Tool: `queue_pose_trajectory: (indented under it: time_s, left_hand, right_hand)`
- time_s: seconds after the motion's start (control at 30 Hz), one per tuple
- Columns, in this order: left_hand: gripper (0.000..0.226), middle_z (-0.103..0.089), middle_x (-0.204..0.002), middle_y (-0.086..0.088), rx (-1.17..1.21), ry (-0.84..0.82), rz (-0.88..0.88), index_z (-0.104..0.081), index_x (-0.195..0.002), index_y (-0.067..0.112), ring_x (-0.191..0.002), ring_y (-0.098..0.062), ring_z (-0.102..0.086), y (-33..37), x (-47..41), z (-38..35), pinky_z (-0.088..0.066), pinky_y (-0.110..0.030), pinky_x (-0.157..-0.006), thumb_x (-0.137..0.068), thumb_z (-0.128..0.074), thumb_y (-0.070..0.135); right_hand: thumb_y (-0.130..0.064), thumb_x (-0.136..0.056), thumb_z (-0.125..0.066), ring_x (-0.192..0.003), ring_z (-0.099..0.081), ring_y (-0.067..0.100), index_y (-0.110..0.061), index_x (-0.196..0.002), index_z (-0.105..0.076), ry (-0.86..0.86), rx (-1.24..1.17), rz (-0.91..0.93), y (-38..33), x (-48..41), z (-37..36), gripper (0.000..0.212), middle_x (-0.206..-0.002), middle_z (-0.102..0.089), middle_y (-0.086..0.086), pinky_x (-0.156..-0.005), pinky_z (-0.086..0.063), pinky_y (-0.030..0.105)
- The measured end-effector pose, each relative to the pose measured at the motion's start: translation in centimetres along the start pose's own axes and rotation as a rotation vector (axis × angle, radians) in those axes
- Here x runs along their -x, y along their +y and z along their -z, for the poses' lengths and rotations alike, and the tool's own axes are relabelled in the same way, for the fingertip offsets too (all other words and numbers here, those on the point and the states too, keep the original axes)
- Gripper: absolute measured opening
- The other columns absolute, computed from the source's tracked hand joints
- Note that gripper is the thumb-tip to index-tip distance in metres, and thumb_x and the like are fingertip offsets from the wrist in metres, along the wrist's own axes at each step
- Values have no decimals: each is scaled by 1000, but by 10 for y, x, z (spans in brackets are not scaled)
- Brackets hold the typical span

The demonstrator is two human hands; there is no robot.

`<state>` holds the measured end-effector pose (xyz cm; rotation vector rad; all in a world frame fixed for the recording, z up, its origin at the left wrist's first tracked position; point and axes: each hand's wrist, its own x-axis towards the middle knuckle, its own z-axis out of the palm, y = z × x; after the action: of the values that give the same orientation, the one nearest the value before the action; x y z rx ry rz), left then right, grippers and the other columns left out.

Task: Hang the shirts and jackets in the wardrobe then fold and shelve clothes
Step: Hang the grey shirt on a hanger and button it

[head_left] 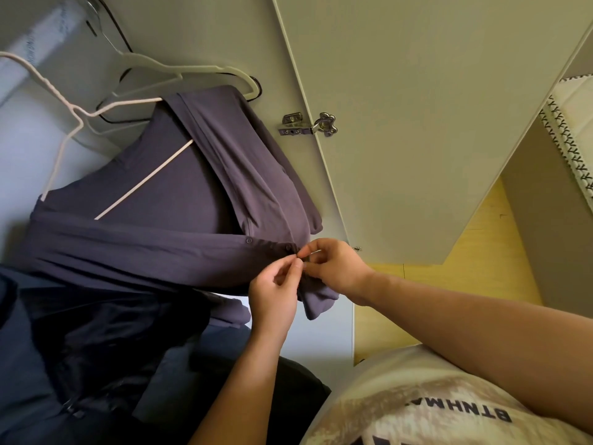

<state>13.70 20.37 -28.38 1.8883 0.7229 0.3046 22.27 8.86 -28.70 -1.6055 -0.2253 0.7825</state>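
A dusty purple button-up shirt point(179, 194) is hung on a thin pale wire hanger point(61, 152) inside the wardrobe, next to the hinge edge of the open cream wardrobe door point(417, 123). The shirt's front is partly closed, and a small purple button point(249, 240) is seen on its front strip. The lower end of that strip is held by both hands, which are close together and almost touching. The cloth is pinched between the thumb and first finger of the left hand point(274, 293), just under the strip. The strip's edge is pinched by the curled fingers of the right hand point(337, 268), just beside the left thumb. Whether a button sits between the fingertips cannot be told. A white plastic hanger point(167, 72) is hung behind the shirt with nothing on it. Dark navy clothes point(80, 332) are hung beside the purple shirt, toward the lower left. A shiny metal hinge point(308, 124) is fixed to the door. A yellow floor point(481, 252) is seen past the door's edge.
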Motion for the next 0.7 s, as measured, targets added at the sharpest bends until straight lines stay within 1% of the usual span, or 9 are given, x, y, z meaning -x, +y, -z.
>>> queue_pose_trajectory:
  time_s: [0.1, 0.17, 0.27, 0.33, 0.37, 0.47, 0.53, 0.63, 0.7]
  left_hand:
    - [14, -76, -87, 13, 81, 20, 59, -75, -83, 42, -84, -5, -72, 1, -2, -1, -59, -30, -75, -89, -73, 30]
    - [4, -76, -85, 8, 126, 34, 120, -74, -88, 31, -83, -12, -73, 2, -3, -2, -60, -37, -77, -86, -77, 28]
    - [10, -76, -81, 2, 142, 50, 176, -70, -90, 25, -82, -23, -74, 0, -6, -3, -61, -46, -80, -86, -77, 19]
    - [13, -77, -86, -1, 174, 72, 222, -70, -89, 26, -86, -23, -74, -1, -8, -1, -61, -46, -82, -90, -73, 14]
    - [14, -77, -90, -3, 205, 87, 252, -70, -89, 26, -89, -23, -74, -2, -9, 0, -61, -46, -84, -92, -70, 12]
    - [13, -76, -97, -8, 286, 113, 323, -69, -91, 22, -94, -25, -73, -3, -11, 3, -61, -43, -85, -94, -67, 10]
    - [10, -75, -96, -9, 326, 111, 343, -69, -94, 18, -93, -25, -73, -2, -12, 4, -61, -37, -78, -96, -65, 9]
    - [8, -74, -98, -13, 347, 106, 347, -69, -101, 11, -94, -28, -72, 1, -11, 2, -60, -36, -75, -97, -63, 8]
    - [9, -74, -98, -13, 343, 101, 334, -70, -93, 16, -93, -28, -71, 3, -10, 1, -60, -37, -77, -96, -65, 9]
  right_hand:
    - [-7, -80, -78, -71, -59, 15, -19, -96, -64, -17, 0, 0, -1, 1, 0, 25, -81, -60, 5, -74, -53, 28]
    - [-7, -76, -81, -69, -56, 16, -21, -93, -60, 5, 56, 33, -3, 1, -1, 31, -81, -57, 4, -73, -51, 29]
    - [-6, -74, -81, -65, -54, 15, -22, -91, -58, 5, 107, 74, -4, 2, -2, 33, -78, -55, 2, -71, -52, 33]
    - [-6, -75, -82, -61, -55, 13, -22, -92, -58, 0, 102, 66, -2, 2, -1, 34, -73, -56, 0, -64, -51, 26]
    - [-4, -77, -80, -61, -57, 13, -22, -93, -58, 1, 67, 46, -2, 1, 0, 32, -72, -60, 1, -64, -52, 25]
    - [-1, -84, -74, -75, -68, 18, -22, -94, -62, 32, -12, 0, -1, 0, 1, 26, -83, -73, 7, -80, -56, 31]
    - [-4, -88, -70, -82, -71, 20, -22, -97, -66, 65, 35, 1, 0, -1, 2, 20, -88, -75, 7, -86, -56, 32]
    - [-10, -93, -64, -82, -69, 16, -24, -104, -68, 88, 165, 34, 3, -1, 3, 18, -87, -74, 1, -78, -53, 21]
    - [-12, -95, -60, -75, -64, 11, -26, -106, -69, 81, 242, 62, 5, -1, 4, 20, -80, -70, -5, -70, -47, 12]
